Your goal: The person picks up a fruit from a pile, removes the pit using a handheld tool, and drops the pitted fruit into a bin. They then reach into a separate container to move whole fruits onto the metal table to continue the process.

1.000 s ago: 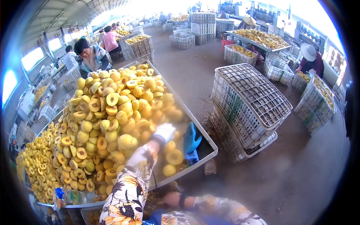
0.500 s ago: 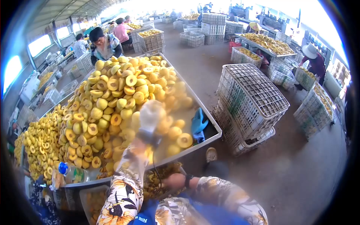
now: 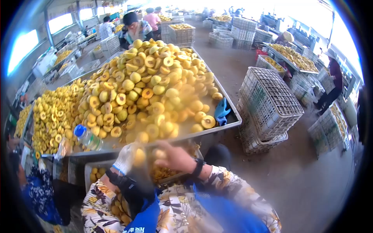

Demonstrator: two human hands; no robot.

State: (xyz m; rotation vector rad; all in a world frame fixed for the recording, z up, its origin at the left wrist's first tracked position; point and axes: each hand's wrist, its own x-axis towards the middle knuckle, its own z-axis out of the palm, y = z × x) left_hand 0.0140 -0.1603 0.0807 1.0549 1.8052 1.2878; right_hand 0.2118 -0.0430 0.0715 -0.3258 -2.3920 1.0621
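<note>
My left hand (image 3: 126,157), in a white glove, is closed around a yellow peach half (image 3: 139,157) just in front of the table's near edge. Bare and with a dark band at the wrist, my right hand (image 3: 175,157) is close beside it, fingers curled toward the left hand. Something pale yellow shows at its fingertips, too blurred to name. Beneath both hands is a crate (image 3: 90,171) with yellow pieces in it. Beyond them, a large heap of halved peaches (image 3: 134,83) covers much of the metal-rimmed table (image 3: 182,138).
A blue glove (image 3: 222,112) lies at the table's right corner, and a bottle with a blue cap (image 3: 88,138) at the near left. Stacked plastic crates (image 3: 270,105) stand to the right. One person (image 3: 134,31) is across the table; another person's blue sleeve (image 3: 42,198) is at lower left.
My left hand has drawn back from the peach heap to the table's near edge and now holds a peach half. My right hand has come up beside it. The view has shifted.
</note>
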